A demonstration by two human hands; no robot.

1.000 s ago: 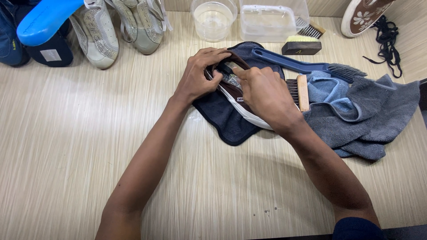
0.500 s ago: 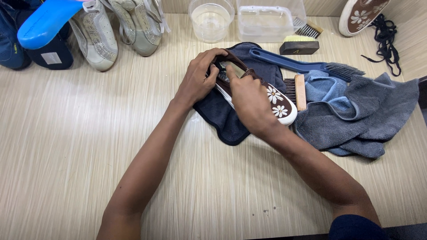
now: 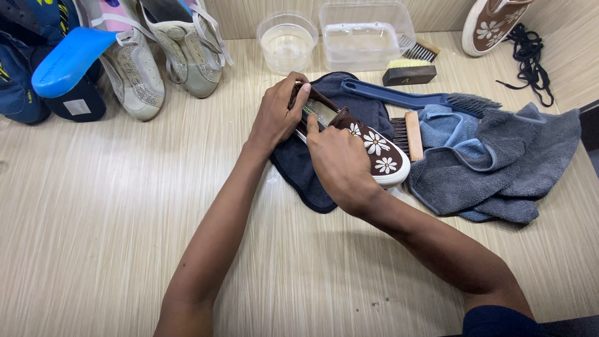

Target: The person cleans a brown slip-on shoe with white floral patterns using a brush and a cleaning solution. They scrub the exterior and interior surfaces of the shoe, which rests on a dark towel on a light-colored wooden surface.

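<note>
A brown slip-on shoe (image 3: pixel 374 150) with white daisy prints and a white sole lies on a dark blue cloth (image 3: pixel 306 175) on the table. My left hand (image 3: pixel 277 112) grips its heel end. Over the shoe's middle and side sits my right hand (image 3: pixel 337 165), fingers curled against it. The toe points right, toward a wooden brush (image 3: pixel 409 134).
A grey-blue towel (image 3: pixel 499 162) is heaped at right. A long blue brush (image 3: pixel 412 98), a black block brush (image 3: pixel 409 73), a round tub (image 3: pixel 287 40) and a rectangular tub (image 3: pixel 365 34) stand behind. Sneakers (image 3: pixel 150 62) sit at back left; another brown shoe (image 3: pixel 493 22) and black laces (image 3: pixel 530 53) at back right.
The shoe has been turned upright, so its flowered top now shows. My right hand slid down to the shoe's near side.
</note>
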